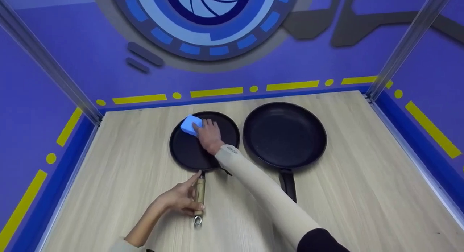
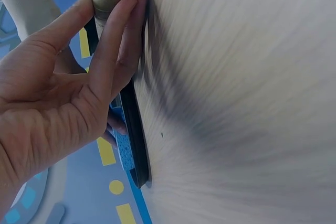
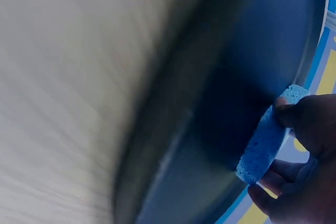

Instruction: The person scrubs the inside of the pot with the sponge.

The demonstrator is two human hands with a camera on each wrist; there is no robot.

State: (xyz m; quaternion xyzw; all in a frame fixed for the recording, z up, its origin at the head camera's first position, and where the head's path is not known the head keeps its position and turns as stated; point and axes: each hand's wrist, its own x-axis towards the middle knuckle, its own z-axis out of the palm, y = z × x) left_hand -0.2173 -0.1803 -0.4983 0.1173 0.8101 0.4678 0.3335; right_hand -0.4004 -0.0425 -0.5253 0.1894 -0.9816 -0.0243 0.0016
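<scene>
Two hands shared the work, and your left hand [image 1: 181, 197], the nearer one, was clamped on the wooden handle [image 1: 200, 191] of the smaller pan [image 1: 186, 150], with one digit stretched toward the pan and the metal ring [image 1: 197, 220] sticking out past your fingers. That hold looked like the anchor: a firm squeeze probably served best, with the pan kept flat on the table [image 1: 344, 194], since a sideways push at the far edge could have swung it round. Your right sleeve [image 1: 268, 190] crossed the end of the larger pan's handle [image 1: 288, 185], so a low elbow risked nudging it; the larger pan [image 1: 284, 136] sat just to the right of the smaller one, leaving little room for sliding. Farther out, your right hand [image 1: 209, 134] pinched the blue sponge [image 1: 189, 124] between thumb and fingers, and the sponge lay on the smaller pan's dark surface at its far left edge. Even pressure across the sponge's whole face seemed wise there, along with short strokes following the curve, because a one-sided pinch could have let the other side lift. How hard you pressed could not be told.
</scene>
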